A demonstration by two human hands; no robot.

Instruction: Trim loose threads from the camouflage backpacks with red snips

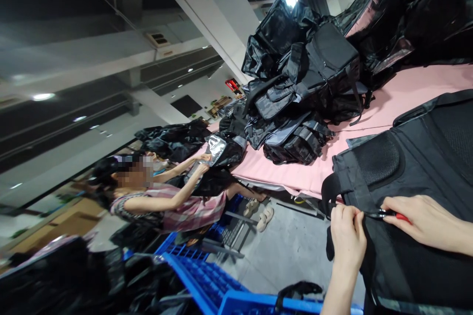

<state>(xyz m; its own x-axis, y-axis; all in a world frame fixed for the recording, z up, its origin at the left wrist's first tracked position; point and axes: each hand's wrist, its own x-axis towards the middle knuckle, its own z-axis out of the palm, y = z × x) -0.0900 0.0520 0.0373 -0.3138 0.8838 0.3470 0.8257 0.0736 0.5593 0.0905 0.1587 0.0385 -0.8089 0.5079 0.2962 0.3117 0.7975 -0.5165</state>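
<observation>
Both hands meet at the near edge of a black backpack (424, 157), which lies on the pink worktop (406, 93) with its mesh-padded back up. The left hand (347, 238) is fisted around a strap (330, 192) of the backpack, forearm rising from below. The right hand (424, 221) reaches in from the backpack's right, fingers pinched on small red-handled snips (389, 215) whose tips touch the fabric beside the left thumb. The backpack looks soft, floppy and fairly light, so a strap or seam likely gives the firmest hold. Beyond the backpack sits a pile of black bags (306, 93). Left of it, a co-worker (166, 202) handles a silver-lined bag (216, 150).
</observation>
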